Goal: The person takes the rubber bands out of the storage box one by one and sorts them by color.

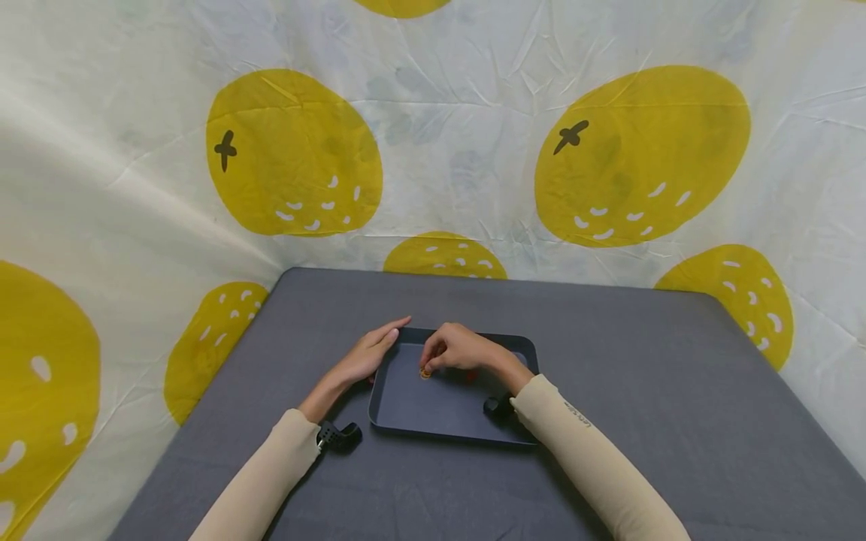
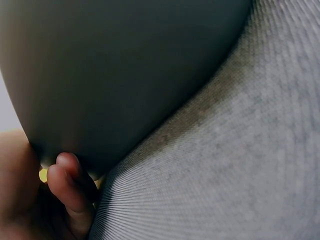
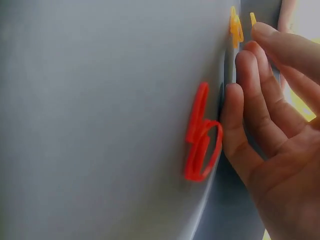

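A dark grey rectangular tray (image 1: 433, 409) lies on the grey cloth. At its left far corner my left hand (image 1: 368, 355) grips the edge, thumb on the rim side. In the left wrist view, curled fingers (image 2: 67, 180) show under the tray's corner. Over the tray's middle, my right hand (image 1: 456, 348) reaches down and pinches a small, thin orange piece (image 3: 253, 19) between thumb and fingertips. Another orange looped piece (image 3: 235, 27) lies close by the fingertips. Nearer the right wrist is a thin red loop (image 3: 202, 140), bent like a letter b, on the tray floor.
Grey cloth (image 1: 649, 406) covers the table around the tray. A pale curtain (image 1: 467, 173) with large yellow fruit prints hangs behind and at the sides. Each wrist carries a black camera (image 1: 341, 437), the right one low over the tray.
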`<state>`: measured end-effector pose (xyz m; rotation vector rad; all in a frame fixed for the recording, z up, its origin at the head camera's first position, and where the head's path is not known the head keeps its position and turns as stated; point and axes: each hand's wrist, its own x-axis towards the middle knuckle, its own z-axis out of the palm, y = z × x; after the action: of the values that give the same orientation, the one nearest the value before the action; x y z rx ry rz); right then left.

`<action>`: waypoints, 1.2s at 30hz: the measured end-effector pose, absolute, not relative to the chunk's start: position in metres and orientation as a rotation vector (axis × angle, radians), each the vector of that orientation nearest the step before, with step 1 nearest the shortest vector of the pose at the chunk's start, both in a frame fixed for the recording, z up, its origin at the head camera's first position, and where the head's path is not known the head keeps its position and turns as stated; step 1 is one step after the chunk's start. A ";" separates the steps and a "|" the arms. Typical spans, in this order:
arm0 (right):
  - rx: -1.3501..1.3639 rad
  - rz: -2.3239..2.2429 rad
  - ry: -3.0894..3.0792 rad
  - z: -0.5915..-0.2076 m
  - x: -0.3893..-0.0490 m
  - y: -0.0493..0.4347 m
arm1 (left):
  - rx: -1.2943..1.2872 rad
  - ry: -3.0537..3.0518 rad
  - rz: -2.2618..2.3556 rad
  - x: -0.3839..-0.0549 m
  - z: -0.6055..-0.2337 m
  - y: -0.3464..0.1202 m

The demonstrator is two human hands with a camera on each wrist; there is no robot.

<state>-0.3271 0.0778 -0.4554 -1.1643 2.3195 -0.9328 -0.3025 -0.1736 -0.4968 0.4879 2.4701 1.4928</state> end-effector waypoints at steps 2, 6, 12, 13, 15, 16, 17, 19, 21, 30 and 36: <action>-1.163 -0.937 2.319 -0.454 -0.327 0.079 | 0.498 2.476 1.485 -0.303 -0.496 -0.174; -1.162 -0.956 2.314 -0.447 -0.325 0.082 | 0.516 2.473 1.482 -0.302 -0.497 -0.175; -1.173 -1.021 2.365 -0.432 -0.323 0.094 | 0.522 2.484 1.485 -0.301 -0.496 -0.174; -1.175 -1.035 2.372 -0.429 -0.322 0.097 | 0.526 2.487 1.483 -0.301 -0.496 -0.173; -1.171 -1.068 2.386 -0.425 -0.320 0.103 | 0.526 2.482 1.488 -0.300 -0.496 -0.173; -1.165 -1.082 2.394 -0.424 -0.319 0.106 | 0.528 2.479 1.490 -0.300 -0.496 -0.173; -1.154 -1.095 2.405 -0.422 -0.318 0.110 | 0.528 2.473 1.495 -0.300 -0.496 -0.173; -1.121 -1.129 2.421 -0.418 -0.313 0.119 | 0.529 2.466 1.504 -0.300 -0.496 -0.173; -1.079 -1.160 2.438 -0.414 -0.308 0.129 | 0.538 2.463 1.506 -0.300 -0.497 -0.173; -0.999 -1.307 2.520 -0.398 -0.288 0.192 | 0.537 2.463 1.548 -0.299 -0.499 -0.171; -0.926 -1.347 2.613 -0.404 -0.282 0.238 | 0.521 2.502 1.533 -0.298 -0.497 -0.171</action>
<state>-0.2821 0.2382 -0.4040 -0.9260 2.6128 -1.3465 -0.2984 -0.1709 -0.4973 0.5208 2.5018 1.5332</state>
